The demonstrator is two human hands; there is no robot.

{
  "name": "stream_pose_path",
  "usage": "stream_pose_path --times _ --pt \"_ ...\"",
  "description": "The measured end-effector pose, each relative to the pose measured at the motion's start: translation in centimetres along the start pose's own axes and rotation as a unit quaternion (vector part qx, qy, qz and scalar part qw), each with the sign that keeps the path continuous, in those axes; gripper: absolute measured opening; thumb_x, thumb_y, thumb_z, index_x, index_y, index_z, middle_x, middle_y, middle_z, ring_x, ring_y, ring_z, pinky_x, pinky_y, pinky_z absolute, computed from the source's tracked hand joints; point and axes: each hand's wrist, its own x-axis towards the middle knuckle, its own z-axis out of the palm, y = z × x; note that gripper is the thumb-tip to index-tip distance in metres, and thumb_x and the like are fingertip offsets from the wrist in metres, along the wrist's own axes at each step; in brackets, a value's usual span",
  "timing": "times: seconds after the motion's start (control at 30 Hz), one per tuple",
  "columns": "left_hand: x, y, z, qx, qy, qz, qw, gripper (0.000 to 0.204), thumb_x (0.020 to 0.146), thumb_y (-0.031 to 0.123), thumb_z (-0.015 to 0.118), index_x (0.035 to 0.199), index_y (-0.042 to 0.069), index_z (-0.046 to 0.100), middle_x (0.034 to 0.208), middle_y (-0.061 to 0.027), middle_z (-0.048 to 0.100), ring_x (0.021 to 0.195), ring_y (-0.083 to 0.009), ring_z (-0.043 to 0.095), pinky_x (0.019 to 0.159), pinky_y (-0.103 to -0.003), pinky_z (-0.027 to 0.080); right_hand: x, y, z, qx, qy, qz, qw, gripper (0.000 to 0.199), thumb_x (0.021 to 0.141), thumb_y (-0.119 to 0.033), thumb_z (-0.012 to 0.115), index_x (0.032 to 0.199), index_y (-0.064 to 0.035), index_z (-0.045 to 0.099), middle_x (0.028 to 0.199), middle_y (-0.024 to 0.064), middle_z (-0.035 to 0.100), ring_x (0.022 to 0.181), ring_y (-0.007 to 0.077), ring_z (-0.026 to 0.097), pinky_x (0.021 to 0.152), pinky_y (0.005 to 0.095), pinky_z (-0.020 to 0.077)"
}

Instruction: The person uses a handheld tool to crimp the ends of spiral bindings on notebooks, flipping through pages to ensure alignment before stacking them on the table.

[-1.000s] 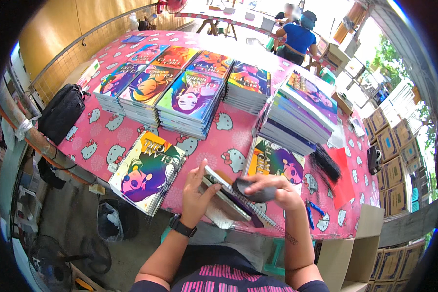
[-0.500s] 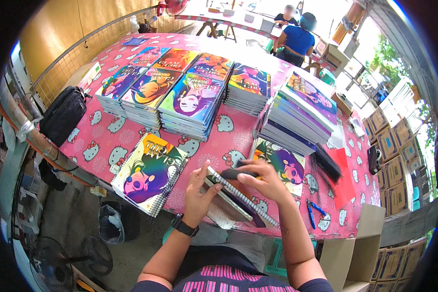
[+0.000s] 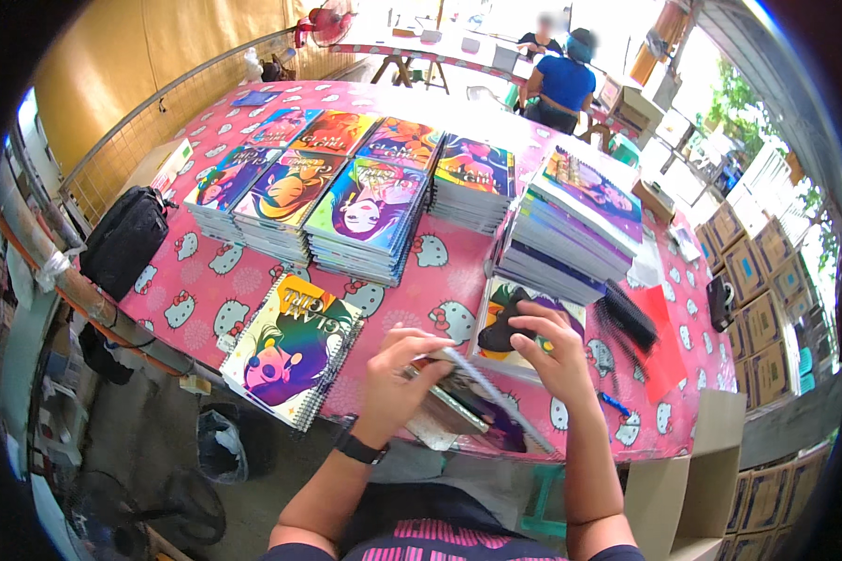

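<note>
My left hand (image 3: 404, 372) is closed on the top edge of a spiral notebook (image 3: 503, 404). The notebook stands tilted near the table's front edge, its binding slanting down to the right. Loose covers or sheets (image 3: 454, 404) show beside it, partly hidden by my hand. My right hand (image 3: 554, 348) is over another notebook (image 3: 571, 329) with a colourful cover, fingers and thumb spread. A dark, blurred handheld object (image 3: 503, 323) is at its fingertips, over that cover. Left of my hands lies a spiral notebook (image 3: 295, 353) with a cream cover and a drawn purple-haired figure.
Stacks of notebooks (image 3: 365, 220) fill the middle of the pink table; a taller stack (image 3: 571, 234) stands right. Black plastic coils (image 3: 631, 318) lie by a red sheet (image 3: 664, 355). Blue-handled pliers (image 3: 614, 404) are partly behind my right forearm. A black bag (image 3: 126, 241) sits left; two people are far back.
My right hand has moved right, away from the tilted notebook's binding, carrying the dark object to the notebook beside it; its fingers have spread. My left hand still holds the tilted notebook.
</note>
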Motion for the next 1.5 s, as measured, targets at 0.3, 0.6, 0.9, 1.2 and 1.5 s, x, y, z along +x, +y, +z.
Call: stream_pose_path --times 0.3,0.6,0.9,1.2,1.5 --pt "-0.3 3.0 2.6 -0.008 -0.025 0.087 0.996 0.024 0.066 0.004 0.077 0.089 0.009 0.069 0.089 -0.0044 0.065 0.09 -0.0195 0.06 0.094 -0.038 0.04 -1.9 -9.0 -1.0 0.224 0.043 0.057 0.972 0.022 0.072 -0.012 0.079 0.085 -0.0018 0.063 0.08 0.0071 0.059 0.07 0.0159 0.058 0.063 0.0274 0.0461" --pt "-1.5 2.9 3.2 -0.047 0.016 0.0 0.999 0.023 0.074 0.009 0.076 0.094 0.007 0.065 0.088 -0.0062 0.063 0.086 -0.0225 0.058 0.083 -0.036 0.045 -2.0 -9.9 -1.1 0.066 0.06 -0.065 0.994 0.016 0.078 -0.011 0.071 0.087 -0.0011 0.063 0.08 0.011 0.062 0.072 0.0278 0.057 0.065 0.034 0.0459" --pt "0.4 4.1 -6.1 0.103 0.324 0.001 0.941 0.018 0.096 0.019 0.053 0.101 0.001 0.053 0.095 -0.0072 0.057 0.086 -0.0159 0.056 0.075 -0.031 0.046 -0.8 -6.0 -3.9 0.262 0.186 0.028 0.947 0.055 0.088 -0.036 0.064 0.129 -0.0032 0.048 0.124 0.0085 0.056 0.112 0.022 0.051 0.096 0.0354 0.0399" --pt "-7.1 -5.5 -20.4 0.305 0.45 -0.11 0.832 0.042 0.095 0.021 0.056 0.125 -0.003 0.04 0.116 -0.0194 0.051 0.107 -0.0285 0.053 0.092 -0.041 0.043 -3.5 6.7 1.8 0.003 0.067 0.172 0.983 0.052 0.082 -0.025 0.069 0.125 -0.0023 0.052 0.116 0.0103 0.06 0.102 0.0214 0.056 0.089 0.0337 0.0436" --pt "-2.3 -1.1 -13.4 0.5 0.275 0.073 0.818 0.053 0.084 0.029 0.066 0.127 0.004 0.048 0.134 -0.0204 0.04 0.128 -0.0373 0.035 0.104 -0.05 0.028 1.8 6.9 6.4 -0.09 0.074 0.131 0.984 0.044 0.075 -0.018 0.072 0.115 -0.0048 0.057 0.108 0.0143 0.061 0.094 0.0293 0.057 0.078 0.0392 0.0456"
